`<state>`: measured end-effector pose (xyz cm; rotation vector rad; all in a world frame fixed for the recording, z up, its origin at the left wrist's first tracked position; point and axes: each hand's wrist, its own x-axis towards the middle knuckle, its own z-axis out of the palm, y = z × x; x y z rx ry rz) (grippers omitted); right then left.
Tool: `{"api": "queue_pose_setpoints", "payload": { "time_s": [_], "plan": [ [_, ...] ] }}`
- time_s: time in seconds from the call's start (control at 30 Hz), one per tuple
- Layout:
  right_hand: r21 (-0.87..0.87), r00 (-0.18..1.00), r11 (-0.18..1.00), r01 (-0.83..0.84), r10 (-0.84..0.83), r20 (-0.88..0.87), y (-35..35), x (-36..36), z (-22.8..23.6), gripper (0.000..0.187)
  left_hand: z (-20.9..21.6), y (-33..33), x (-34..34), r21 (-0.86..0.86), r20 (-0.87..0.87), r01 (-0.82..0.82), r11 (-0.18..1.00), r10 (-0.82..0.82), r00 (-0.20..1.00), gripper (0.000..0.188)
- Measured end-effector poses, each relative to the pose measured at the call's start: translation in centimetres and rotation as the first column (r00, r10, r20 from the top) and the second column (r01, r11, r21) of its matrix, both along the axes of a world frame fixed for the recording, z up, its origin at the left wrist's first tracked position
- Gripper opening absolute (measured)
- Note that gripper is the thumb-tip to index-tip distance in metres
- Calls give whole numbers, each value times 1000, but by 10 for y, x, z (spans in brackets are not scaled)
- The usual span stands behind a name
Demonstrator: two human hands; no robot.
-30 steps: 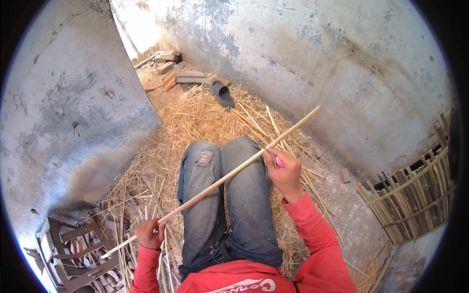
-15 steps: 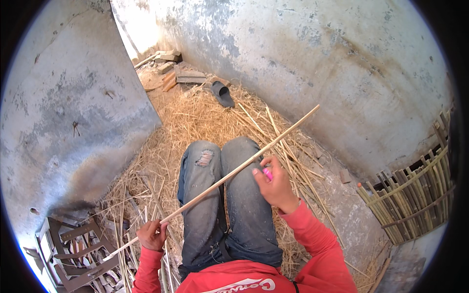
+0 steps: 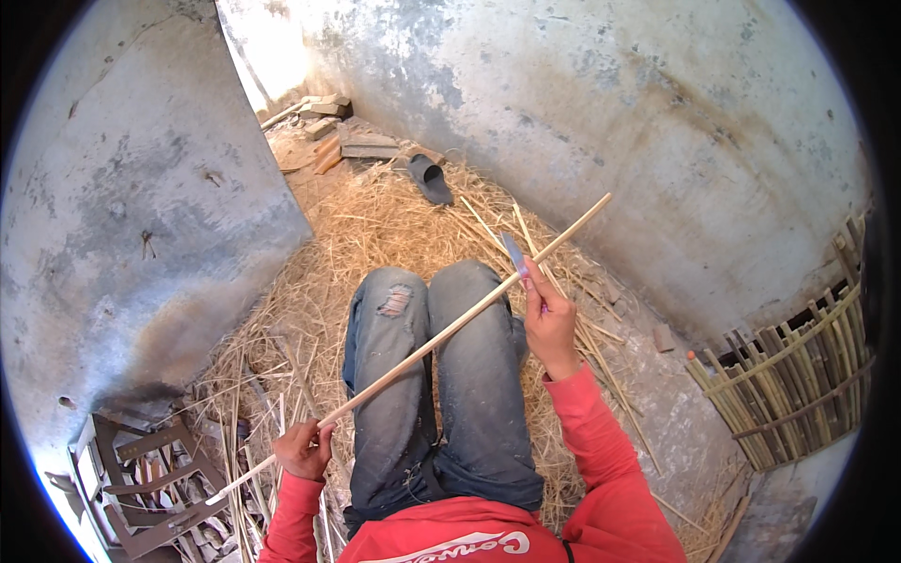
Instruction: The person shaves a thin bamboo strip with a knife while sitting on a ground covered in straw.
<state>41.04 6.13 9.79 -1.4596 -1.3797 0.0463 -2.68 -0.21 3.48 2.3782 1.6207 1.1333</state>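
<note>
A long pale wooden stick (image 3: pixel 427 348) slants across my knees, its far end up to the right. My left hand (image 3: pixel 303 449) is closed round its lower part, left of my legs. My right hand (image 3: pixel 550 319) grips a knife (image 3: pixel 513 254) with a bluish blade and a pink handle, mostly hidden by the fingers. The blade points up and away, against or just beside the stick's upper part; whether it touches, I cannot tell.
Shavings (image 3: pixel 366 220) and loose strips (image 3: pixel 615 389) cover the floor. A dark slipper (image 3: pixel 430 178) lies ahead, near bricks (image 3: pixel 324 127). A slatted basket-like thing (image 3: pixel 798 380) stands at right. A brown frame (image 3: pixel 155 479) is at lower left. Walls (image 3: pixel 601 103) rise on both sides.
My right hand has moved up and right to the stick, and the knife blade now shows. My left hand has shifted slightly right with the stick.
</note>
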Motion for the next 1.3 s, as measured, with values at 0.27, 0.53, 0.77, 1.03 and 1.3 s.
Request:
{"api": "queue_pose_setpoints", "payload": {
  "time_s": [0.27, 0.53, 0.77, 1.03, 1.3],
  "plan": [
    [4, 993, 995, -101, 101, -69, -4, -8, -9, 39, 6, -4, 15, -59, 69, -43, 997, 47, 997, 20],
    [-86, 990, 992, -87, 76, -118, -17, -8, -1, 38, 18, 2, 39, -57, 175, -5, 998, 15, 984, 19],
    [23, 982, 987, -158, 159, -97, -5, 17, -8, 38, 32, 8, 43, -256, 61, 15, 967, 0, 998, 19],
    [-102, 996, 995, 6, -15, -87, 7, 42, 23, 36, 25, -19, -81, -325, 57, 103, 940, -89, 994, 20],
    [-151, 990, 987, -58, 37, -137, -12, -3, -1, 35, -6, -41, -110, -358, 48, -39, 933, 60, 997, 21]
  ]
}}
